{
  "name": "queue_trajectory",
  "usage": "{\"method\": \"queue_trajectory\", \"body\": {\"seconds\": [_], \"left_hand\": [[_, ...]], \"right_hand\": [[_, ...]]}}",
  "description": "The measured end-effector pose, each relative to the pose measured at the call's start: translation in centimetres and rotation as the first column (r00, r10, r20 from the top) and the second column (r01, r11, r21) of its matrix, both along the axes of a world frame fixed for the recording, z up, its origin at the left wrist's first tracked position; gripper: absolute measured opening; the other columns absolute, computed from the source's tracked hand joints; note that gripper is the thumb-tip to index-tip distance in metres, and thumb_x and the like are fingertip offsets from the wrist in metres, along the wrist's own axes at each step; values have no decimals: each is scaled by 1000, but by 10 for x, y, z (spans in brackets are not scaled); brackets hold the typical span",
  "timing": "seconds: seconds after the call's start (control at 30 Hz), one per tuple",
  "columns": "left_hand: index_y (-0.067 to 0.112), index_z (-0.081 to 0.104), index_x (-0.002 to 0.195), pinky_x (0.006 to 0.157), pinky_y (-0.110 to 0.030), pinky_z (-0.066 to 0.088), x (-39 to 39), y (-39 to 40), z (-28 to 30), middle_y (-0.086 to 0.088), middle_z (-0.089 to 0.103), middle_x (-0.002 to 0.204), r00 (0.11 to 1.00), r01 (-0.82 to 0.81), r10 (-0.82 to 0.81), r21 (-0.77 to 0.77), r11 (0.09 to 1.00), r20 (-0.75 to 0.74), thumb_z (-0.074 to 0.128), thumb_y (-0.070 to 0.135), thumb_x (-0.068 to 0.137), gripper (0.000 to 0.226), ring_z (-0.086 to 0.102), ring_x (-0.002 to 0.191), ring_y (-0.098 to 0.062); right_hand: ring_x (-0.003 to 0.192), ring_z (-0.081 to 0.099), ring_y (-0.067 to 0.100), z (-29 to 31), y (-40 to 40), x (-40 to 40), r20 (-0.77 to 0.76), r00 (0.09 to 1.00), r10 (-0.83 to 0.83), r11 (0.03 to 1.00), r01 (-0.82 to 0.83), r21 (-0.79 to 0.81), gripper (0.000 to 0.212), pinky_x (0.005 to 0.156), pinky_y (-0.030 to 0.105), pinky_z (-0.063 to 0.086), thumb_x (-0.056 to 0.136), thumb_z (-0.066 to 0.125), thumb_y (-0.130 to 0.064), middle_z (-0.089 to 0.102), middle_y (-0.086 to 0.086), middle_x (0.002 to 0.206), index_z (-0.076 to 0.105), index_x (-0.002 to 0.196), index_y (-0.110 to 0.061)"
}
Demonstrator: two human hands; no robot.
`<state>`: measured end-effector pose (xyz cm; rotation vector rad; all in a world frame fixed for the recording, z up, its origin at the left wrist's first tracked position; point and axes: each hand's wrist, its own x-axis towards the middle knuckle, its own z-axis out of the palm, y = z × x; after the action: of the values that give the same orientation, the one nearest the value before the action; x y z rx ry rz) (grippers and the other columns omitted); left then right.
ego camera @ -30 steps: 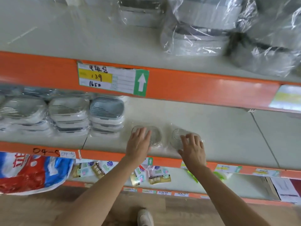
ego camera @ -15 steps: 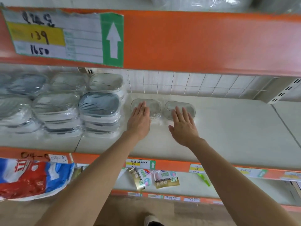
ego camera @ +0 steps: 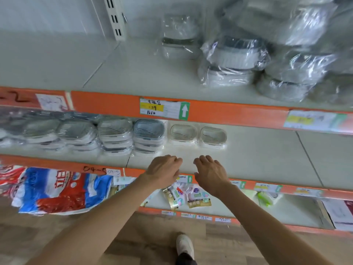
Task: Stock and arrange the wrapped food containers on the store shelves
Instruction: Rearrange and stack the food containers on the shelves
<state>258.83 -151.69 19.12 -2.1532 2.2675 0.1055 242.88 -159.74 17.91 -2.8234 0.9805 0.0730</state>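
Note:
Two clear wrapped containers sit side by side at the back of the middle shelf (ego camera: 257, 159), the left container (ego camera: 183, 133) and the right container (ego camera: 213, 136). To their left stand stacks of grey-lidded wrapped containers (ego camera: 149, 133). My left hand (ego camera: 163, 170) and my right hand (ego camera: 210, 172) hover near the shelf's front edge, fingers loosely curled, holding nothing and well short of the clear containers. On the top shelf (ego camera: 133, 73) lies a pile of larger wrapped containers (ego camera: 236, 54).
Orange shelf rails carry a price label with a green arrow (ego camera: 164, 109). A red, white and blue bag (ego camera: 59, 190) hangs over the lower left. Small packets (ego camera: 188, 196) lie on the bottom shelf. My shoe (ego camera: 184, 244) stands on the wooden floor.
Both hands have let go of the two clear containers after pushing them to the shelf's back, and have drawn back to the front edge. The view has pulled back and up.

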Motion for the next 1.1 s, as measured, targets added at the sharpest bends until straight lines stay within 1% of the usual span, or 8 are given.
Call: {"method": "queue_trajectory", "body": {"seconds": [0.2,0.37,0.5,0.57,0.7,0.83,0.93,1.1], "left_hand": [[10,57,101,60,-30,37,5,57,116,-4,61,92,996,88,-87,-95,992,20,40,29,95,26,59,87,-23],[8,66,73,46,-25,44,10,62,205,-5,64,66,982,176,-191,-370,912,-5,72,16,74,10,62,59,-25],[10,64,93,71,-35,48,10,39,241,-4,68,89,974,-33,-74,-459,888,-214,56,23,87,16,62,85,-24],[13,62,96,74,-34,48,13,27,247,0,67,92,960,-90,-48,-467,880,-275,55,24,88,16,63,88,-21],[14,60,99,75,-34,49,28,1,255,2,65,95,961,-94,-36,-447,890,-274,53,25,89,17,61,91,-20],[14,61,95,72,-30,46,47,-42,273,1,64,94,972,-69,-46,-467,882,-230,51,24,90,15,60,89,-20],[12,62,97,75,-31,49,59,-77,298,0,65,99,969,-77,-43,-463,883,-243,52,25,90,18,61,92,-20],[11,60,111,83,-33,46,81,-131,326,-3,60,111,980,-89,-10,-477,874,-201,52,29,91,28,56,104,-23]], "right_hand": [[116,43,20,111,44,-18,36,995,94,987,-89,-132,33,91,30,36,94,43,-31,50,1,120,47,124,-16],[104,57,29,212,57,-21,185,974,129,956,-73,-285,31,82,36,47,84,62,-23,61,9,106,61,111,-8],[107,53,28,260,49,-19,227,969,94,931,-5,-366,32,87,34,42,88,57,-25,59,8,110,59,116,-10],[112,50,26,271,39,-17,244,967,77,926,22,-378,34,91,33,38,90,54,-27,57,5,115,56,120,-12],[116,48,24,294,9,-10,234,972,21,903,82,-422,35,96,32,34,90,54,-29,55,5,118,56,121,-13],[100,57,32,327,-38,4,351,936,12,843,179,-507,29,84,39,44,80,65,-16,60,13,103,63,105,-3],[117,43,25,349,-75,18,332,939,-88,808,262,-528,38,96,34,33,90,51,-26,50,6,124,53,125,-10],[133,27,28,367,-127,34,369,889,-270,784,426,-452,50,110,37,24,93,48,-42,31,10,144,45,132,-11]]}}
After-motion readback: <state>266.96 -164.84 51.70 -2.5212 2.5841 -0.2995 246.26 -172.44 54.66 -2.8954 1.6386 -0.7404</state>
